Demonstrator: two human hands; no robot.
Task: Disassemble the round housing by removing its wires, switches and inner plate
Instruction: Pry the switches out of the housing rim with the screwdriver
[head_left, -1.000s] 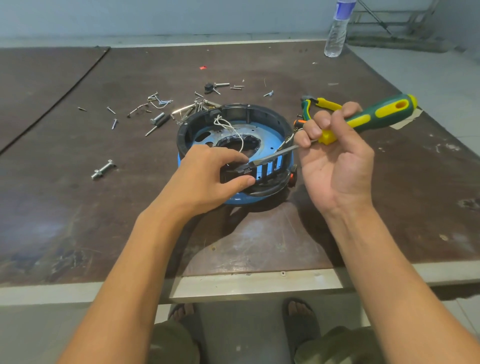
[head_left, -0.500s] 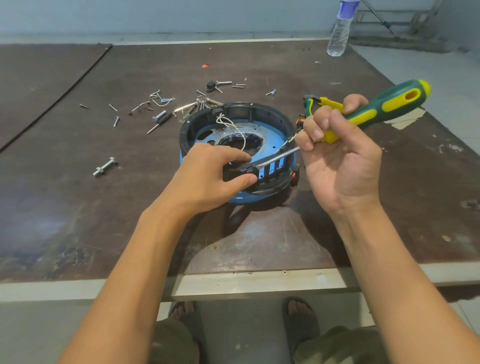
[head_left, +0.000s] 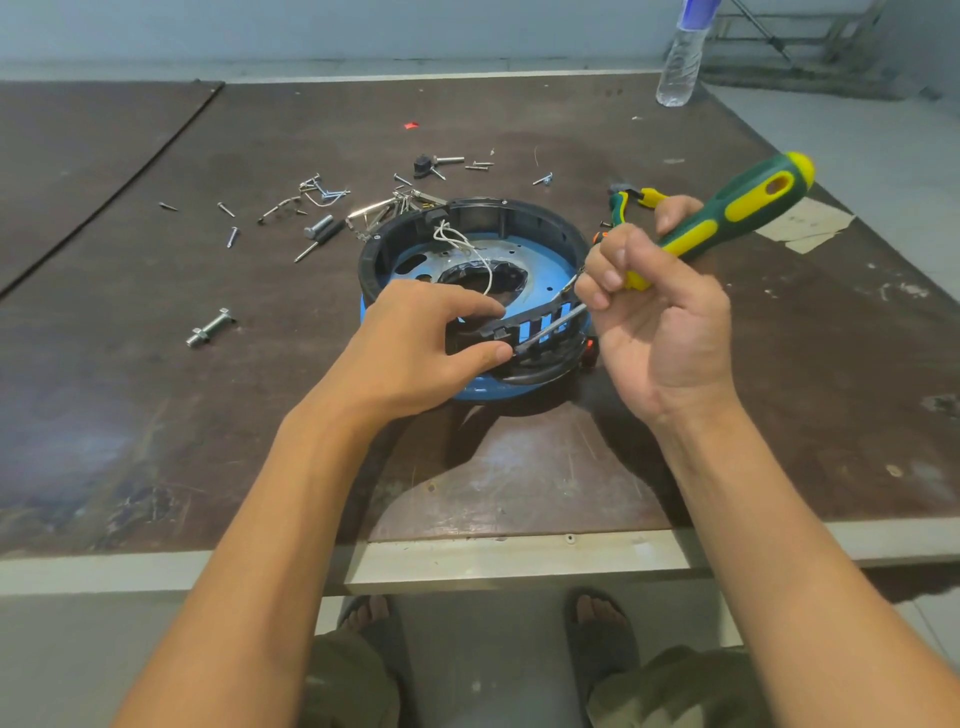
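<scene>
The round housing (head_left: 540, 228), black rim over a blue base, sits mid-table. Inside it lies a blue-grey inner plate (head_left: 540, 260) with a dark centre hole, and white wires (head_left: 467, 249) loop up from the far side. My left hand (head_left: 415, 343) grips the near rim, thumb and forefinger pinching a black part there. My right hand (head_left: 654, 317) holds a green and yellow screwdriver (head_left: 737, 208); its metal shaft runs down-left across the slotted rim, and the tip meets the black part by my left thumb.
Several loose screws, bolts and metal clips (head_left: 322, 208) lie scattered behind and left of the housing. A large bolt (head_left: 210, 328) lies at the left. Pliers (head_left: 636, 200) rest behind my right hand. A plastic bottle (head_left: 678, 67) stands at the far right edge.
My right hand has tilted the screwdriver handle higher and further right while the tip stays at the rim. My left hand keeps its grip on the housing.
</scene>
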